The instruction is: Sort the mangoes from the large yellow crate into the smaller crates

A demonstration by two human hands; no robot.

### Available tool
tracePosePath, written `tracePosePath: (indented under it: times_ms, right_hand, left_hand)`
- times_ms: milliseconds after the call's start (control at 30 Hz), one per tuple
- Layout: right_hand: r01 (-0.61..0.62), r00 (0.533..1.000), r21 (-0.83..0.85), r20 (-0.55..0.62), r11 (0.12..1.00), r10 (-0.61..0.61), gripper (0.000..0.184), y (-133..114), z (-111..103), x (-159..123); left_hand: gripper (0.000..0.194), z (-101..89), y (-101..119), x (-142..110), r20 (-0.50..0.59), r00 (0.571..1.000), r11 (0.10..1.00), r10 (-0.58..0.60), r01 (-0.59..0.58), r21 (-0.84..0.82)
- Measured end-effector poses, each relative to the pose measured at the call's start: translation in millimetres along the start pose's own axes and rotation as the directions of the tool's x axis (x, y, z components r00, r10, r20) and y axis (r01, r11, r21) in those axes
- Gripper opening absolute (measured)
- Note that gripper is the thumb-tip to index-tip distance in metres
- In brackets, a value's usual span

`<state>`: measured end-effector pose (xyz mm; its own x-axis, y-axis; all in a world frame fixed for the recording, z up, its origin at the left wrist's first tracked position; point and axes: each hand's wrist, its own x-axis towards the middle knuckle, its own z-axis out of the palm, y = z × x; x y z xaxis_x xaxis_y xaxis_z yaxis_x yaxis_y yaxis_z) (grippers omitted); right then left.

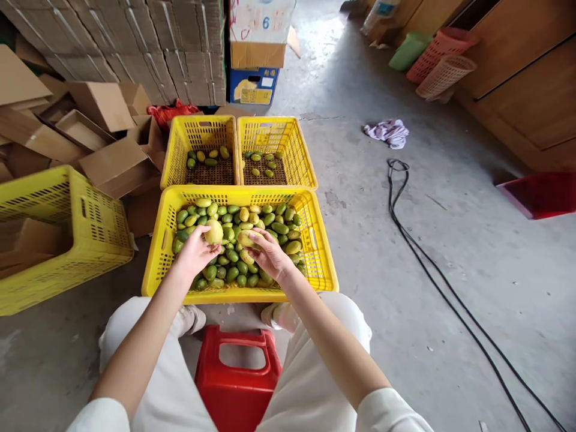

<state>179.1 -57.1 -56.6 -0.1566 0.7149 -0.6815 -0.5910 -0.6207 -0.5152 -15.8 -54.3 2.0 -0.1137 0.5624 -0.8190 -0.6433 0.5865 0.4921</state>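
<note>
Over the large yellow crate [240, 294], my left hand [197, 252] has its fingers closed around a pale yellow, lemon-like fruit [213, 232]. To its right, my right hand [271, 255] grips another yellowish oval fruit [246, 238], partly covered by the fingers. Beneath both hands, a thick layer of green and yellow oval fruits [231, 256] fills the crate. Two smaller yellow crates stand against its far side. Several of the same fruits lie in the left one [168, 159], and several more in the right one [306, 156].
A red plastic stool [225, 375] stands between my knees. To the left are a yellow crate [96, 231] and tumbled cardboard boxes [114, 162]. A black cable [423, 258] runs over the floor at right, near a crumpled cloth [389, 133]. Plastic baskets [438, 53] lie far right.
</note>
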Motion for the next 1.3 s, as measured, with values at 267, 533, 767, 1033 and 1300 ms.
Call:
tracePosePath:
  times_ms: [267, 533, 767, 1033, 1300]
  right_hand:
    - [-0.014, 0.998, 0.071, 0.059, 0.997, 0.010, 0.034, -2, -1, -1]
    - [-0.169, 0.986, 0.176, 0.032, 0.970, 0.166, 0.039, -6, -4, -2]
    - [-0.167, 0.986, 0.184, 0.010, 0.969, 0.168, 0.039, -6, -5, -2]
    - [-0.137, 0.990, 0.131, -0.018, 0.982, 0.140, 0.031, -4, -6, 0]
    - [-0.192, 0.967, 0.090, -0.150, 0.977, 0.204, 0.023, 0, -5, 3]
  left_hand:
    - [0.023, -4.9, -4, 7, 0.119, 0.992, 0.994, -0.032, 0.019, 0.107]
    - [0.014, 2.5, -3, 0, 0.055, 0.998, 1.000, -0.015, 0.016, -0.016]
    - [0.018, -0.5, 2, 1, 0.035, 0.999, 1.000, 0.012, -0.011, -0.025]
    - [0.018, -5.4, 0, 1, 0.113, 0.990, 0.994, 0.090, -0.097, 0.054]
    - [0.042, -9.8, -12, 9, 0.121, 0.981, 0.979, 0.155, -0.169, 0.115]
